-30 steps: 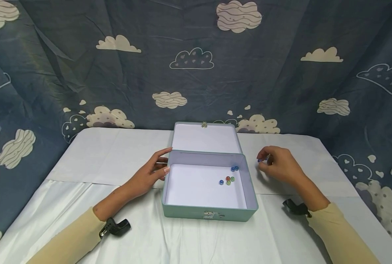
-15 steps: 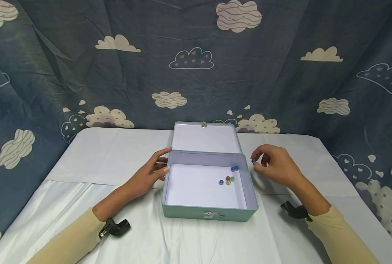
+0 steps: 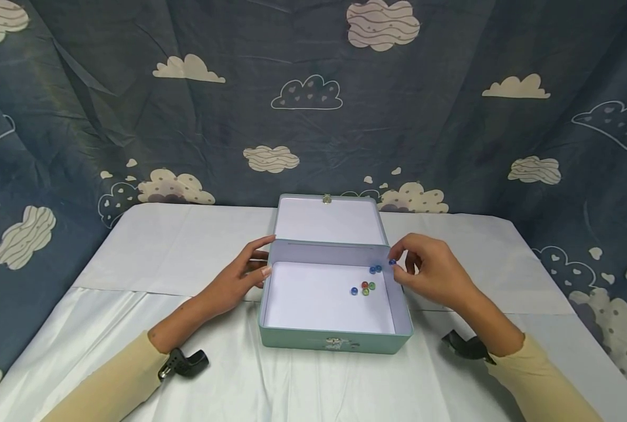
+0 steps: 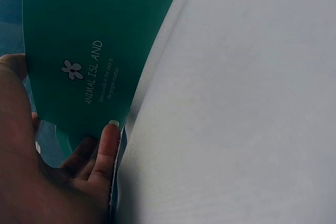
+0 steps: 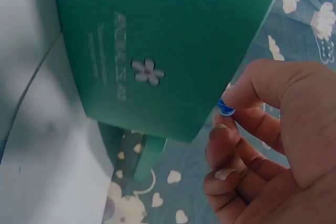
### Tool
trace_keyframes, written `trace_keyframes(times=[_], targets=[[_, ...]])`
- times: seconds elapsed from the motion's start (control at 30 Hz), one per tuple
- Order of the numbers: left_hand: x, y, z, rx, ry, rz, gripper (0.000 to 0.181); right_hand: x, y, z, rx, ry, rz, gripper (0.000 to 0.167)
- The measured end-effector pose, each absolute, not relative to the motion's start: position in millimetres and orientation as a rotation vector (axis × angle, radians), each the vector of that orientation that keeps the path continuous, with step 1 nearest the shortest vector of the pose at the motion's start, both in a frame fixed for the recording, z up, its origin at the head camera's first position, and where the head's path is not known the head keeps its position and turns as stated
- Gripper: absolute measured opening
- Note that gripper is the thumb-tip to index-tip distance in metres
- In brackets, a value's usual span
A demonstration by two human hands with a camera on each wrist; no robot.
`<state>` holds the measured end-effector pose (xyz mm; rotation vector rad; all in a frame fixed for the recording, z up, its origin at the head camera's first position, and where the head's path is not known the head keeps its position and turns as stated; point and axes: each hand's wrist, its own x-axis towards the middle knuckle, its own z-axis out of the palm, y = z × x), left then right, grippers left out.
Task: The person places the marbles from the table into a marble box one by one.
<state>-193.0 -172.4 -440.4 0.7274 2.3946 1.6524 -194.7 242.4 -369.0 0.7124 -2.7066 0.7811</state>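
Observation:
A green tin box with a pale inside stands on the white cloth, its hinged lid tipped back. On its floor, toward the right, lie several glass marbles: blue ones, a red one and green ones. My right hand pinches a blue marble between thumb and index finger, at the box's right rim. The left hand rests against the left wall with fingers fairly straight; in the left wrist view its fingertips touch the green side.
White cloth covers the table on both sides of the box. Behind it hangs a dark blue curtain with cloud prints. A black wrist camera sits on the left wrist, another camera on the right.
The right hand has moved left with the blue marble, from over the cloth to the box's right rim. My left hand and the box have stayed where they were.

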Motion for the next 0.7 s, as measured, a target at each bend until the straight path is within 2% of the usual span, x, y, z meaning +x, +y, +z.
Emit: trace_keyframes(times=[0.43,0.7], targets=[[-192.8,-172.6,-439.8,0.728,2.390,1.659,0.061,-188.0,223.3,-378.0,0.827,-2.702,0.724,0.017],[-192.6,-173.2,-439.5,0.726,2.381,1.663,0.062,-187.4,220.5,-380.6,0.818,-2.710,0.725,0.018]])
